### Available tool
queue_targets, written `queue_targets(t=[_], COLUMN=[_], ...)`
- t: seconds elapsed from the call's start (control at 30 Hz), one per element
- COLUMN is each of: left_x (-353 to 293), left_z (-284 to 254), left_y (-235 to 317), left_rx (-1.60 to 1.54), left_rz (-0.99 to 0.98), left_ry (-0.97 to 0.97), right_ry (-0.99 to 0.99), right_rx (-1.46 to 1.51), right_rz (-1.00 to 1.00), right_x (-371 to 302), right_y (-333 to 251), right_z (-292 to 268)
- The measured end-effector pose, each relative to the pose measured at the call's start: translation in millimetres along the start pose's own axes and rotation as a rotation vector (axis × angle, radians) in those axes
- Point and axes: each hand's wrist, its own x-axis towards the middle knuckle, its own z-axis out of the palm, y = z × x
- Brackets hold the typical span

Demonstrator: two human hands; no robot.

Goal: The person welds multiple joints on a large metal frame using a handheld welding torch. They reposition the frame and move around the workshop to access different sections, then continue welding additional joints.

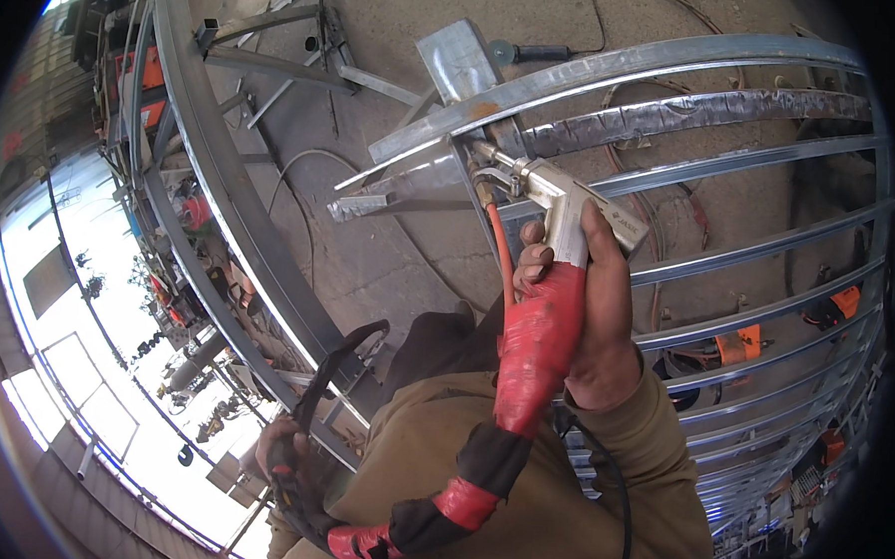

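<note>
The fingers [536, 255] of the right hand [611, 307] are wrapped around the handle of a silver welding gun [582, 210], just above its red tape [543, 329], with the thumb lying along the side of the body. The gun is tilted, its nozzle pointing up and left, near a corner of a metal frame [621, 72]. An orange tube [501, 244] runs beside the handle. Below, a thick cable [495, 456] in black and red wrapping bends across the person's front to the left hand [282, 447], whose fingers curl around a dark stretch of it. Farther out, a flat metal plate [457, 58] meets the frame, and a grinder [529, 53] lies on the floor [388, 262].
</note>
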Motion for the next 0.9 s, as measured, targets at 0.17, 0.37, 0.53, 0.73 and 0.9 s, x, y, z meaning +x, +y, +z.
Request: queue_targets(t=[0.17,0.37,0.53,0.73,0.9], left_x=[0,4,5,8,8], left_z=[-1,1,10,13,14], left_y=[-18,-21,-9,4,-5], left_rx=[0.006,0.02,0.051,-0.021,-0.007], left_rz=[-0.032,-0.068,-0.082,-0.064,-0.035], left_ry=[-0.047,-0.111,-0.093,-0.099,-0.09], right_ry=[0.042,-0.045,-0.066,-0.071,-0.078], right_rx=[0.058,0.149,0.16,0.148,0.166], right_rz=[0.018,0.131,0.152,0.156,0.171], right_x=[4,7,8,7,5], right_y=[-1,-3,-5,-7,-8], right_z=[4,2,-3,-4,-4])
